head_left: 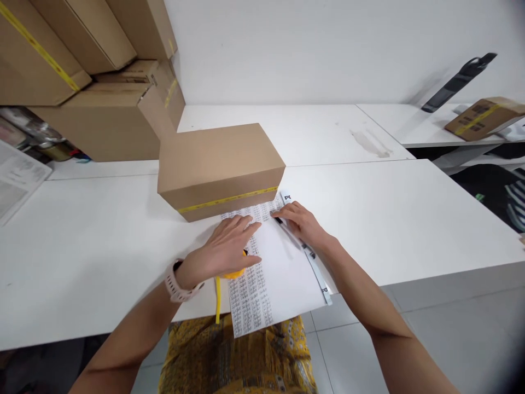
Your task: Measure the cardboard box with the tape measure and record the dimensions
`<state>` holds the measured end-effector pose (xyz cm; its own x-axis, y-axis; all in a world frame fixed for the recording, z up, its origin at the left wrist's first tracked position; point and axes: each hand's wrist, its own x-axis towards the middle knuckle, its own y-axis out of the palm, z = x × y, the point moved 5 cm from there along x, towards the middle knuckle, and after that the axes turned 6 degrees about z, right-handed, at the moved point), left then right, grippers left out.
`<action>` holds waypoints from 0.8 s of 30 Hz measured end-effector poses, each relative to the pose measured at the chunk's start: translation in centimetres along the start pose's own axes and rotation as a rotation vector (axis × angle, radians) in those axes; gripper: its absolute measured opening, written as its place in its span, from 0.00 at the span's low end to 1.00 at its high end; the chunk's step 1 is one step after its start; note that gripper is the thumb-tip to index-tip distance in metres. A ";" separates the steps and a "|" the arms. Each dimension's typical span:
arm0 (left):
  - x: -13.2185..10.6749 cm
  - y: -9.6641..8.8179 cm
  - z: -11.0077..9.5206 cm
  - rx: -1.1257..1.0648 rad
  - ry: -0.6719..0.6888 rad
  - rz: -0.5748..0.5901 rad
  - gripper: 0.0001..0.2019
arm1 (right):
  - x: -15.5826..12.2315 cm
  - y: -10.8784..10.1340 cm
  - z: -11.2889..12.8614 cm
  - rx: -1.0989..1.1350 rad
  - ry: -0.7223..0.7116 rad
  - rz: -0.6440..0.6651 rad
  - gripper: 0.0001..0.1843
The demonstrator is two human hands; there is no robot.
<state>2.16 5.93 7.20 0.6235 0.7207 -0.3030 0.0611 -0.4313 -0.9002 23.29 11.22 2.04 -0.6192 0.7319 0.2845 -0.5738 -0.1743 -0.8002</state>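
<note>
My left hand (227, 249), with a pale pink watch band (180, 284) at its wrist, lies over the left part of a white paper sheet (287, 279). Its fingers are stretched out and the thumb is apart. Partly hidden beneath the palm is an orange-yellow object (235, 273), and a yellow strip (218, 301) hangs beside it over the table edge. My right hand (301, 221) is closed around a slim black-and-white pen (293, 235) at the sheet's upper right. Columns of small repeated handwriting or print cover the paper's left side and top; a light-blue printed strip (320, 279) runs along its right edge.
Just beyond the sheet stands a brown cardboard box (221, 158) with yellow tape, on the white table (102, 235). More cardboard boxes (110, 120) are stacked at the back left. A dark bottle (455, 85) and a small taped box (484, 117) are at the far right.
</note>
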 end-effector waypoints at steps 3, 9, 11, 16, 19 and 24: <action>-2.8 1.0 0.1 -0.036 -0.104 -0.103 0.36 | -0.2 -0.2 0.3 0.016 0.022 -0.055 0.27; -4.1 4.7 0.1 -0.155 -0.249 -0.347 0.39 | -0.6 -1.1 0.4 0.119 0.114 -0.209 0.19; -4.2 4.6 -0.1 -0.261 -0.233 -0.426 0.40 | -0.4 -1.5 1.5 0.188 0.147 -0.270 0.15; -5.4 1.3 -2.5 -0.516 -0.013 -0.298 0.50 | 1.3 -0.6 7.5 0.582 0.210 0.000 0.16; -6.2 -1.2 -3.6 -0.565 0.102 -0.253 0.54 | 2.5 -0.2 11.2 0.717 0.162 0.180 0.22; -7.0 -4.6 -2.3 -0.697 0.168 -0.229 0.55 | 5.3 -2.0 13.3 0.673 0.107 0.175 0.22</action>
<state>-0.68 1.55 14.18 0.6430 0.7653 -0.0301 0.6481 -0.5646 -0.5110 14.06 6.71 12.16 -0.6963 0.7107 0.1008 -0.6993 -0.6399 -0.3187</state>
